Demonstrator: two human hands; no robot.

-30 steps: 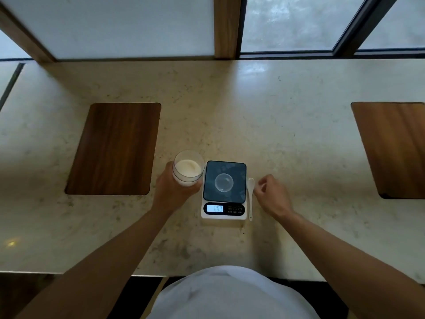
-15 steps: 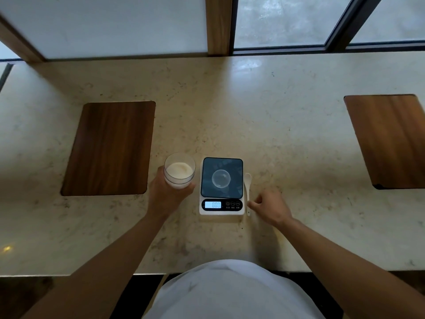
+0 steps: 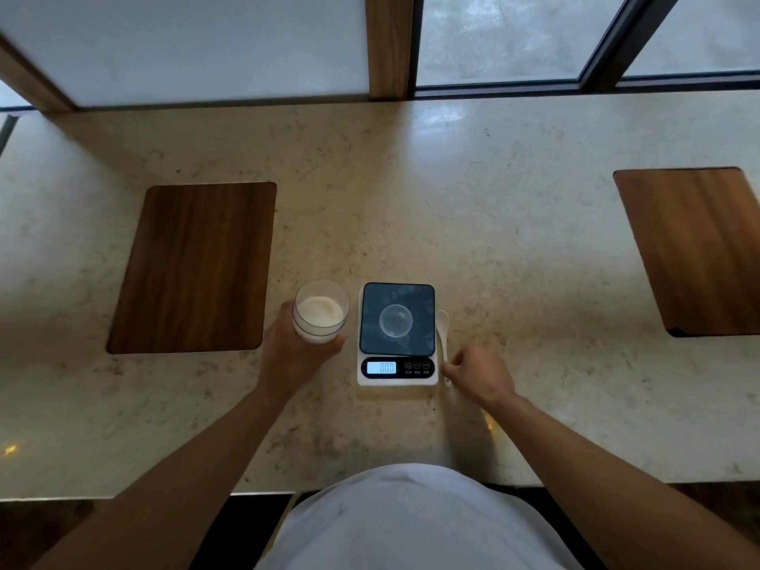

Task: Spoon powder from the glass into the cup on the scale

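Overhead, head view: a stone desk [image 3: 493, 224] under a window, both forearms reaching in from the near edge.
Glass: clear glass [image 3: 321, 311] partly filled with white powder [image 3: 320, 311], near the middle of the desk toward the near edge, just left of the scale.
Left hand: left hand [image 3: 293, 352] wrapped around the glass from its near side, fingers curled on the wall.
Scale: white scale [image 3: 397, 334] with a dark platform; lit display [image 3: 382, 367] shows zeros.
Cup: small clear cup [image 3: 395, 320] upright at the platform's centre; it looks empty.
Spoon: white spoon [image 3: 443, 332] lying on the desk along the scale's right edge, bowl pointing away.
Right hand: right hand [image 3: 479, 374] loosely closed at the near end of the spoon handle; whether the fingers actually pinch it, cannot tell.
Hidden: spoon's near end covered by the right hand; the glass base is behind the left hand.
Boards: wooden board [image 3: 193, 267] toward the left edge; second board [image 3: 699, 250] at the right edge, cut off.
Open room: bare stone beyond the scale up to the window edge.
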